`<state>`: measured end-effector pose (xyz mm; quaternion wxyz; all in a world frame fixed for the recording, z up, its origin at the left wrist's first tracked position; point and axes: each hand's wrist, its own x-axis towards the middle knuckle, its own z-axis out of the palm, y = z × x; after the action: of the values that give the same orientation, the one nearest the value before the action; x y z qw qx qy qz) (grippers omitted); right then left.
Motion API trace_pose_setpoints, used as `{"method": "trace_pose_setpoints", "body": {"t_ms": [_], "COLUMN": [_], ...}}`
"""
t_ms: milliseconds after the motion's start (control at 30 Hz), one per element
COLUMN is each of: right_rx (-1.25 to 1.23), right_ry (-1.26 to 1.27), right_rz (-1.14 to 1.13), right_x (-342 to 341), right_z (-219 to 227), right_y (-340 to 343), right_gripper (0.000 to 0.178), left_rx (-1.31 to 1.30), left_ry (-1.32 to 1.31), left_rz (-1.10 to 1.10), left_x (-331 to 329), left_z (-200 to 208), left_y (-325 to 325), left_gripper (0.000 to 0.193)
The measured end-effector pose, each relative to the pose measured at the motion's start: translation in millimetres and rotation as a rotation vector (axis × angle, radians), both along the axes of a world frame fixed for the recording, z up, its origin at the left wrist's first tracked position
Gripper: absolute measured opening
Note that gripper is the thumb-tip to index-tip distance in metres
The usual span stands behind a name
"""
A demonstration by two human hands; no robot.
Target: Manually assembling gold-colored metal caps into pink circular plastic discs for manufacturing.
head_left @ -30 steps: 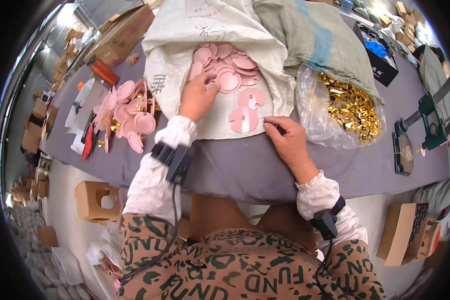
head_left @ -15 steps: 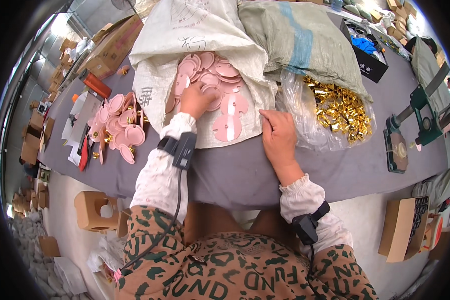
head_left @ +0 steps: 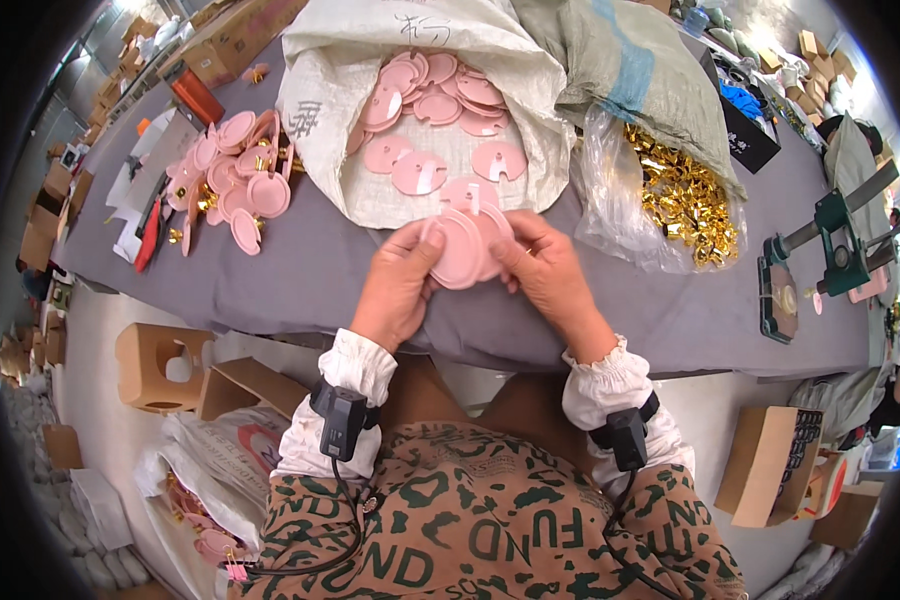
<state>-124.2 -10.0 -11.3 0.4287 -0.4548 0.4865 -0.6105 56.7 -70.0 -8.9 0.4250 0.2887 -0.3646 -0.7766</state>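
The left hand (head_left: 395,285) and right hand (head_left: 550,270) were closed in thumb-and-finger pinches on overlapping pink discs (head_left: 457,250), at the near edge of the white sack (head_left: 330,165); the step seemed to be handling them together, and the next move probably called for a light, even grip so none slid. A grey tablecloth (head_left: 300,275) spread around. Loose discs (head_left: 418,172) lay in the sack's mouth, between a disc pile (head_left: 267,195) at left and gold pieces (head_left: 690,205) at right; farther back stood a large carton (head_left: 230,42).

Glossy plastic discs (head_left: 455,257), rough woven sack (head_left: 332,92), shiny metallic pieces (head_left: 692,215)
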Motion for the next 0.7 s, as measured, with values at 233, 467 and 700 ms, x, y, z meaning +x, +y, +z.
{"method": "trace_pose_setpoints", "body": {"t_ms": [233,467,700], "right_rx": [0.17,-0.243,-0.373], "right_ry": [-0.419,0.75,0.862], "right_rz": [-0.148,-0.36,-0.118], "right_x": [-4,40,60], "right_z": [-5,2,27], "right_y": [36,51,35], "right_gripper": [0.027,0.037,0.032], "left_rx": [0.122,0.191,0.129], "left_ry": [0.266,0.355,0.26], "left_rz": [-0.107,-0.06,-0.031], "left_x": [0,-19,3], "left_z": [-18,-12,-5], "left_y": [21,51,46], "left_gripper": [0.023,0.043,0.061]}}
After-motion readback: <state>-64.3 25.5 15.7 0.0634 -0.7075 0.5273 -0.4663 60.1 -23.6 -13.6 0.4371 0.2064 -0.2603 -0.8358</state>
